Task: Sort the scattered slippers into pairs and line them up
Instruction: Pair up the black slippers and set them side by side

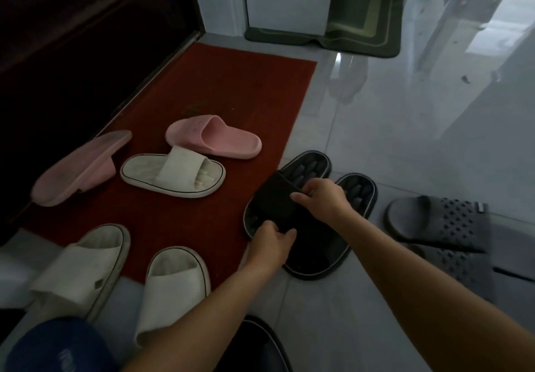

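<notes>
Two black slippers lie side by side where the red mat (231, 88) meets the tiled floor: the left one (307, 163) and the right one (359, 190). My left hand (272, 245) grips the near end of the left slipper's black strap (275, 198). On the strap's far edge my right hand (322, 198) pinches shut, between the two slippers. One pink slipper (214, 140) sits flat on the mat; the other pink slipper (78, 169) leans on its side against the dark door. A white slipper (173, 176) lies on the mat between them.
Two more white slippers (81, 270) (173, 287) sit at the mat's near edge. Grey perforated slippers (440, 221) lie on the tiles to the right. A dark door (72, 53) bounds the left. A green mat (362, 33) lies far back. Blue fabric (58, 345) fills the bottom left.
</notes>
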Demonstrator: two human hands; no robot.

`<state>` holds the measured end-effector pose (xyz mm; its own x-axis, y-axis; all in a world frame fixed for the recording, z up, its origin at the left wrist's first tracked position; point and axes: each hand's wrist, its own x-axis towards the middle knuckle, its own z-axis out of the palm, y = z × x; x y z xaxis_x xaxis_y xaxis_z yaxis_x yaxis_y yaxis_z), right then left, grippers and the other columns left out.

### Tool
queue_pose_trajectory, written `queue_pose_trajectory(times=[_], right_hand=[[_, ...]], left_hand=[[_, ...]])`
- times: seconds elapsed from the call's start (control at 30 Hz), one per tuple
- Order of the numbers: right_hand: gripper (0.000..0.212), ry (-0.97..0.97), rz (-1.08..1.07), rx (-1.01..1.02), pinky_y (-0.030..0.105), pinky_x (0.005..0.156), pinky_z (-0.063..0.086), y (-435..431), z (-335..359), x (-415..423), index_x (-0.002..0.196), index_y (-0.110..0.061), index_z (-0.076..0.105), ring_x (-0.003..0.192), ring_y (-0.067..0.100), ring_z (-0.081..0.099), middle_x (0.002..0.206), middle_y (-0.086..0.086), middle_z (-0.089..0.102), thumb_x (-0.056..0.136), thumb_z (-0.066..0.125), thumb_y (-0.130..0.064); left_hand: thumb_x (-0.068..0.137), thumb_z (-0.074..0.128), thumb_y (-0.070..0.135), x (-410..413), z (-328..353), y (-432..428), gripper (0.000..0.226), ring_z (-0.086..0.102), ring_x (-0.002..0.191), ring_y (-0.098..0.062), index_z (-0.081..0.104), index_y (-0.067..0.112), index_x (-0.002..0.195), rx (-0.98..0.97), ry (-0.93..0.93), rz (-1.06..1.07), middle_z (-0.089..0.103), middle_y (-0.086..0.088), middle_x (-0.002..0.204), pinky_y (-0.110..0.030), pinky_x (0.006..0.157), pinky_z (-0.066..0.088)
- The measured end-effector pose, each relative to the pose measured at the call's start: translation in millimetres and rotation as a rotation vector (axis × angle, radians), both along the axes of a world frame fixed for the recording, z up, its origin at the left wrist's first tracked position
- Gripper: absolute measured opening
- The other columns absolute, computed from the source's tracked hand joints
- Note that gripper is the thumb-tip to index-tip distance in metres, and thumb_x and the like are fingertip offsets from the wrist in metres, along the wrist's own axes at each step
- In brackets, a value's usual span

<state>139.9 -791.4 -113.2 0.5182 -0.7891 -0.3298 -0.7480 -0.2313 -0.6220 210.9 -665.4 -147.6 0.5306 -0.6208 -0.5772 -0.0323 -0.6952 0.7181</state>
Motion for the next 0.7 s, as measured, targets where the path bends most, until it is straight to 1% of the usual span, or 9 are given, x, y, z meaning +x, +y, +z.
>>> queue_pose_trajectory(times=[0.07,0.13,0.2,0.27,0.37,0.47,0.53,0.63,0.7], right_hand=[[0.020,0.009,-0.002,-0.061,0.034,0.071,0.051,-0.4,0.4,-3.4,0.088,-0.022,0.059,0.079,0.016,0.057,0.086,-0.001,0.059,0.084,0.063,-0.041],[0.016,-0.032,-0.070,-0.115,0.039,0.082,0.052,1.1,0.1,-9.0,0.095,-0.024,0.061,0.092,0.020,0.057,0.100,0.002,0.060,0.086,0.061,-0.037],[0.023,-0.056,-0.105,-0.212,0.039,0.095,0.044,8.1,-1.0,-15.9,0.106,-0.025,0.061,0.109,0.022,0.050,0.114,0.002,0.056,0.086,0.060,-0.036],[0.029,-0.085,-0.072,-0.312,0.034,0.097,0.036,23.9,-1.3,-24.9,0.112,-0.026,0.060,0.116,0.020,0.042,0.119,-0.001,0.052,0.085,0.061,-0.037],[0.024,-0.168,0.020,-0.344,0.030,0.093,0.035,58.7,-7.5,-42.8,0.105,-0.025,0.063,0.109,0.016,0.043,0.114,-0.003,0.053,0.084,0.063,-0.036],[0.021,-0.145,0.147,-0.236,0.030,0.092,0.040,99.3,-15.0,-62.6,0.101,-0.026,0.065,0.105,0.015,0.045,0.111,-0.004,0.053,0.083,0.064,-0.037],[0.024,-0.082,0.235,-0.092,0.028,0.091,0.039,121.9,-15.3,-72.4,0.103,-0.027,0.065,0.106,0.015,0.046,0.112,-0.003,0.054,0.083,0.065,-0.040],[0.037,0.004,0.432,0.086,0.027,0.090,0.041,151.6,-10.5,-82.2,0.110,-0.029,0.061,0.108,0.015,0.049,0.114,-0.002,0.054,0.078,0.068,-0.046],[0.050,0.043,0.578,0.128,0.026,0.088,0.040,166.2,-5.0,-84.0,0.119,-0.031,0.055,0.110,0.014,0.048,0.120,-0.003,0.051,0.075,0.069,-0.050]], left_hand=[[0.089,0.061,0.027,-1.9,-2.7,4.7,0.042,0.060,0.088,-0.014,0.047,0.004,0.122,-0.026,0.032,-0.075,0.062,0.000,0.096,-0.025,0.071,0.050],[0.089,0.063,0.023,-1.0,1.7,3.7,0.056,0.057,0.103,-0.016,0.038,0.003,0.135,-0.049,0.099,-0.111,0.061,-0.003,0.110,-0.026,0.086,0.048],[0.089,0.063,0.021,0.3,6.4,2.8,0.065,0.056,0.110,-0.018,0.031,0.001,0.141,-0.046,0.154,-0.143,0.059,-0.007,0.117,-0.029,0.094,0.045],[0.089,0.063,0.018,4.4,7.9,6.4,0.058,0.061,0.105,-0.022,0.038,0.000,0.138,-0.054,0.130,-0.143,0.063,-0.011,0.114,-0.034,0.093,0.048],[0.088,0.063,0.017,15.3,7.6,21.1,0.032,0.065,0.097,-0.023,0.060,0.006,0.117,-0.051,-0.053,-0.154,0.067,-0.013,0.108,-0.037,0.089,0.052],[0.088,0.063,0.014,21.0,14.3,41.0,0.018,0.065,0.086,-0.021,0.064,0.008,0.104,-0.067,-0.099,-0.182,0.069,-0.015,0.100,-0.032,0.074,0.052],[0.087,0.063,0.014,18.5,22.3,56.5,0.011,0.065,0.078,-0.018,0.064,0.012,0.097,-0.057,-0.118,-0.239,0.069,-0.012,0.093,-0.030,0.069,0.051],[0.085,0.066,0.017,10.9,25.8,84.4,0.007,0.065,0.074,-0.013,0.064,0.017,0.091,-0.042,-0.123,-0.345,0.067,0.000,0.082,-0.026,0.066,0.052],[0.083,0.068,0.022,9.3,27.1,103.4,0.009,0.065,0.080,-0.011,0.065,0.021,0.092,-0.027,-0.146,-0.432,0.066,0.005,0.084,-0.026,0.072,0.054]])
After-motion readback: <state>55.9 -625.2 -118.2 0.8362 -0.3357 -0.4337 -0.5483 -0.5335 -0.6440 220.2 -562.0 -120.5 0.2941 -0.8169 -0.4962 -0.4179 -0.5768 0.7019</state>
